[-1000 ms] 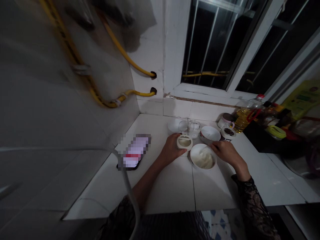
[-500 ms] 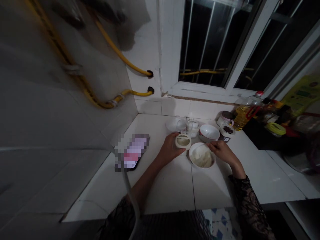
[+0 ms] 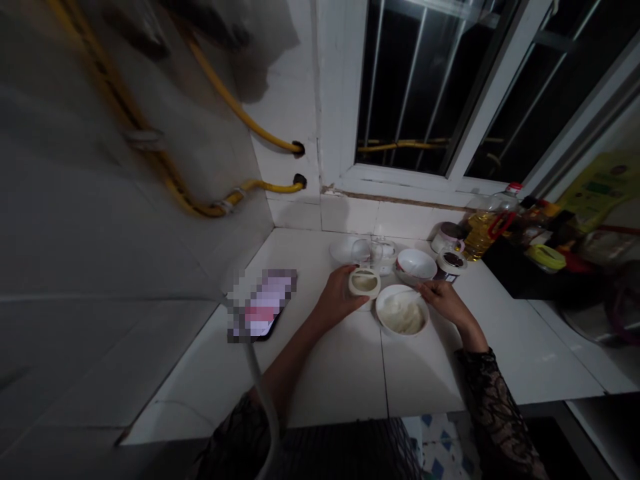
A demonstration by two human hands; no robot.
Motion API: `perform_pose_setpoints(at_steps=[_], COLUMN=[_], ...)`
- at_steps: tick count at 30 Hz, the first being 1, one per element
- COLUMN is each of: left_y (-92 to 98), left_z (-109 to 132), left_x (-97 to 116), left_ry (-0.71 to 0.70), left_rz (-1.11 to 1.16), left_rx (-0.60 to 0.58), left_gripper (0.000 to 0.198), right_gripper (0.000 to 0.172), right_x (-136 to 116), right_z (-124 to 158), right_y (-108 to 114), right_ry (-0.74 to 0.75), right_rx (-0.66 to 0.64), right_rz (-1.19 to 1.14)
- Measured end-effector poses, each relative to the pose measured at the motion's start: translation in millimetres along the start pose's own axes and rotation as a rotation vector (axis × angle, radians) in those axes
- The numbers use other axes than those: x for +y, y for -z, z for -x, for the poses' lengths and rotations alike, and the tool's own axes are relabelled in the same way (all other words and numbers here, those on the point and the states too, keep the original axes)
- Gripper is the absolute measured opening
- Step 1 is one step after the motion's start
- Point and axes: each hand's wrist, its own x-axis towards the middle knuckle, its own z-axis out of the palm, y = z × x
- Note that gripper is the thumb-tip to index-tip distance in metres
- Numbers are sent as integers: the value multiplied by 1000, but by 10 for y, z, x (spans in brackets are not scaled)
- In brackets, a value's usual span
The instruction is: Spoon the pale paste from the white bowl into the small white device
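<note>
My left hand (image 3: pixel 339 297) is wrapped round a small white jar (image 3: pixel 365 283), with its clear lid (image 3: pixel 364 251) raised at the back. Some pale content shows inside the jar. To its right stands a white bowl (image 3: pixel 383 320) holding a pale, flour-like heap (image 3: pixel 407 317). The fingers of my right hand (image 3: pixel 444 301) are pinched on the handle of a pale spoon (image 3: pixel 407 295) over the bowl's far rim. The spoon's bowl end is hard to make out against the white contents.
Behind the jar are a clear dish (image 3: pixel 343 250) and another small jar (image 3: pixel 386 259). A second white bowl (image 3: pixel 416 265), a dark-topped jar (image 3: pixel 453 263) and an oil bottle (image 3: pixel 480 233) stand to the right. A phone (image 3: pixel 273 303) lies left; a grey cable (image 3: pixel 263 393) crosses the front.
The camera view has shifted very slightly. Near the bowl's far rim, my right hand and the spoon have moved a little to the right relative to the bowl. My left hand keeps hold of the jar.
</note>
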Motion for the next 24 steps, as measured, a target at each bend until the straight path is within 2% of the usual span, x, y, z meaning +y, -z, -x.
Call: perform_pose_setpoints(at_steps=[6, 11, 15, 18, 21, 22, 24], left_y=[-13, -24, -29, -28, -29, -30, -35], left_z=[-3, -8, -14, -17, -18, -17, -16], left_x=[-13, -25, -16, -4, 0, -2, -12], left_ry=[0, -17, -34, -17, -28, -35, -43], left_rz=[23, 38, 11, 1, 2, 4, 11], left_rx=[3, 11, 17, 17, 21, 27, 33], left_gripper=[65, 63, 63, 65, 64, 63, 62], right_gripper=[59, 61, 58, 57, 54, 53, 51], right_x=[45, -14, -165, -341, -529, -583, -664], right_z=[-31, -45, -83, -123, -131, -125, -104], right_y=[-17, -5, 35, 10, -118, -178, -294], right_ry=[-74, -149, -158, -31, 165, 227, 358], right_rx=[11, 2, 95, 249, 418, 433, 357], right_rz=[-147, -243, -250, -161, 51, 159, 400])
